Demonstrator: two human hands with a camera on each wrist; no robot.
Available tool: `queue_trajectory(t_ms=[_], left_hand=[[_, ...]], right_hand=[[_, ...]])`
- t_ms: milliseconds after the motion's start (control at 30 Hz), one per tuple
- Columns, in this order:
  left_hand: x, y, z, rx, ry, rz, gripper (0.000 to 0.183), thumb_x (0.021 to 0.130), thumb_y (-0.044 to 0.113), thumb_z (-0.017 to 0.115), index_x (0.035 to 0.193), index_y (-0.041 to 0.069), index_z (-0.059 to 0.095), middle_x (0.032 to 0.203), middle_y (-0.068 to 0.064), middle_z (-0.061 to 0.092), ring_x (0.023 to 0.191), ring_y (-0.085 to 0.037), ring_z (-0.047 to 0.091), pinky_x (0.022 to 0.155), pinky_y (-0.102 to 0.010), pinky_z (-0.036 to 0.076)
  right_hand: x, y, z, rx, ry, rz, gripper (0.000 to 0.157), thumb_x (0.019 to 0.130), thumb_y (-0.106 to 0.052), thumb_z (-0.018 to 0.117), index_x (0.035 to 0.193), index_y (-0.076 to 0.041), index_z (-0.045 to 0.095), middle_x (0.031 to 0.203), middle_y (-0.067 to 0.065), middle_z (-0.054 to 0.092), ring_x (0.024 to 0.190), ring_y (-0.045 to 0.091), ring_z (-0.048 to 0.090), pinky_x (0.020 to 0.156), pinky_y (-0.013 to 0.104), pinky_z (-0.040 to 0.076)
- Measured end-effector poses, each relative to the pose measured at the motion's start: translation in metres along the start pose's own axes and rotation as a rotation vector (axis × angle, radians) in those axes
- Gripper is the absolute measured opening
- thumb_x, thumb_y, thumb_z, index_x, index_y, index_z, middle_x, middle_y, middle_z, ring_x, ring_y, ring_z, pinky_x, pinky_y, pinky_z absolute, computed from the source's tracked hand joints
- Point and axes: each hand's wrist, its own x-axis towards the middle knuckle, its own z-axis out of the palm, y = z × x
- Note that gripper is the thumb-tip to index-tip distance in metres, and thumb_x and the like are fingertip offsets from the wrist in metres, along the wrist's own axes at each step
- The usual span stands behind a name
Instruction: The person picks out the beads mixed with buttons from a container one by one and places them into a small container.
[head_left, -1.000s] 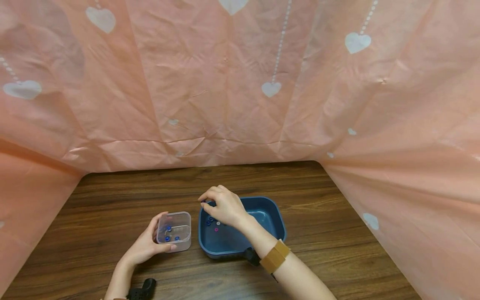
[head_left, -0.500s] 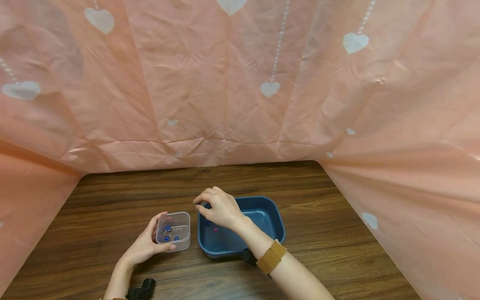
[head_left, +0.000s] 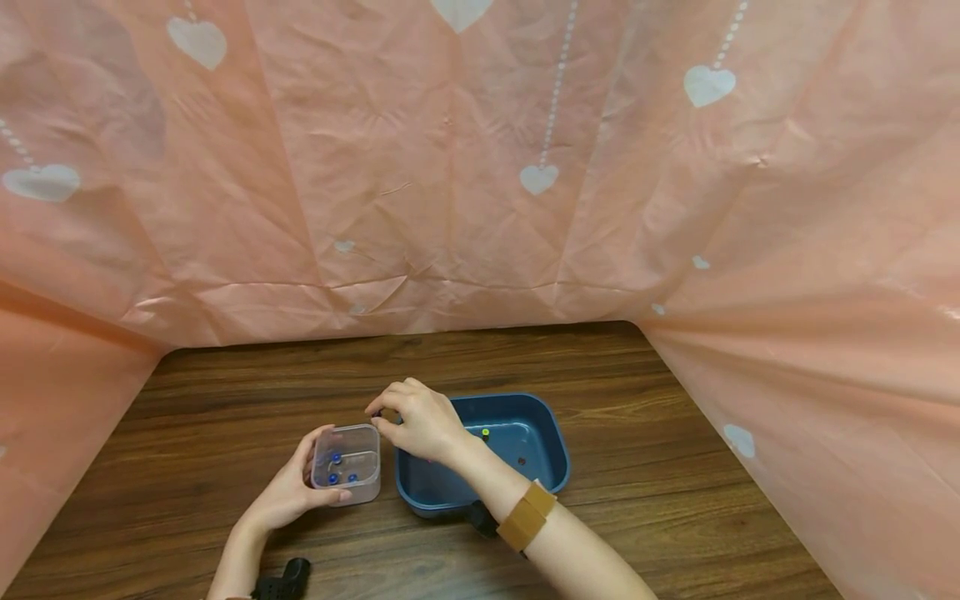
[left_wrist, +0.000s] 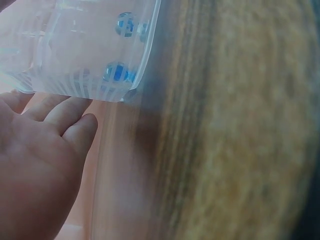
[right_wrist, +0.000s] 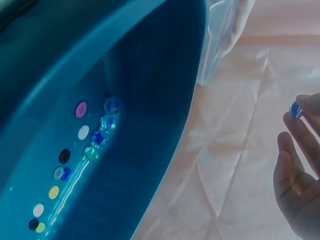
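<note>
Peach-pink sheeting (head_left: 450, 175) printed with white hearts (head_left: 710, 86) rose beyond my hands and to both sides of them, and brown wood-grained tabletop (head_left: 675, 517) lay underneath. My left hand (head_left: 288, 490) was wrapped around a small clear box (head_left: 367, 493), thumb along the side nearest me and fingers at its left. Three blue marbles (head_left: 336, 458) showed inside that box, close to my left fingers. My right hand (head_left: 423, 423) was apart from the left, pinching one blue-and-white marble (right_wrist: 295, 109) between thumb and fingertip; it was held up near the far right corner of the box, not touching it. Below my right hand and forearm stood a dark blue tub (head_left: 561, 450), just right of the box. Along its floor lay a string of flat buttons (right_wrist: 64, 156) in pink, white, black, grey and yellow, with several loose marbles (right_wrist: 99, 137), blue and green, beside them. Around my right wrist was a tan band (head_left: 527, 517), and at my left wrist sat a black device (head_left: 283, 579).
</note>
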Motion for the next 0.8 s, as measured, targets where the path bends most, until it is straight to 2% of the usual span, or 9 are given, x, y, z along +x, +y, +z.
queue_trajectory(t_ms=[533,800], left_hand=[[0.000,0.000,-0.001,-0.025,-0.021,-0.009,0.098,0.079,0.010,0.080,0.151,0.006,0.015,0.146,-0.028,0.034,0.119,-0.044,0.051,0.088,-0.044,0.046],[0.000,0.000,0.000,-0.014,-0.010,-0.018,0.098,0.078,0.011,0.081,0.151,0.006,0.016,0.143,-0.028,0.037,0.120,-0.043,0.051,0.088,-0.044,0.046]], right_hand=[[0.004,-0.010,0.011,0.003,-0.007,-0.010,0.015,0.092,-0.025,0.069,0.107,-0.023,0.074,0.103,-0.010,0.069,0.086,0.004,0.054,0.063,0.012,0.038],[0.006,-0.012,0.016,0.007,-0.021,-0.002,0.016,0.094,-0.025,0.067,0.108,-0.023,0.074,0.104,-0.011,0.069,0.088,0.004,0.055,0.064,0.013,0.039]])
